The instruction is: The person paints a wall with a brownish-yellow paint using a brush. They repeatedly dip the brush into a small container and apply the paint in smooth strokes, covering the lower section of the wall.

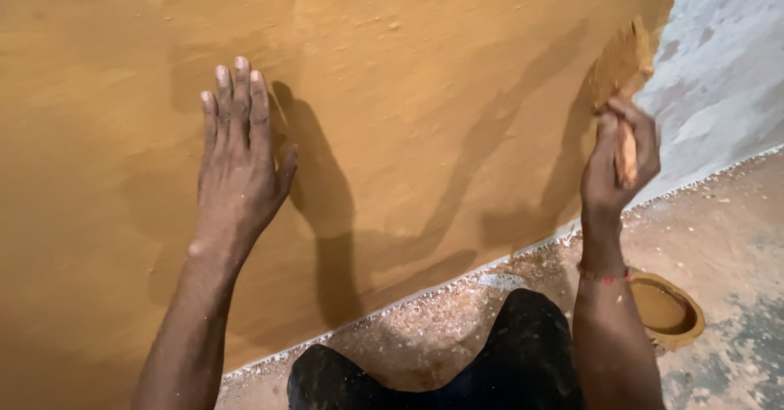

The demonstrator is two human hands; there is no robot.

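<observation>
while the left hand [238, 161] presses flat on the ochre wall [425, 75], fingers together, the right hand [618, 165] grips a paint-laden brush [624, 67].

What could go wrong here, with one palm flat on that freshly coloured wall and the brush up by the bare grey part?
The left hand lies flat on the ochre wall; if the coat is wet, it may leave a print. The brush in the right hand looks loaded and could drip onto the floor. The paint bowl sits right by the right forearm, so it might get knocked.
</observation>
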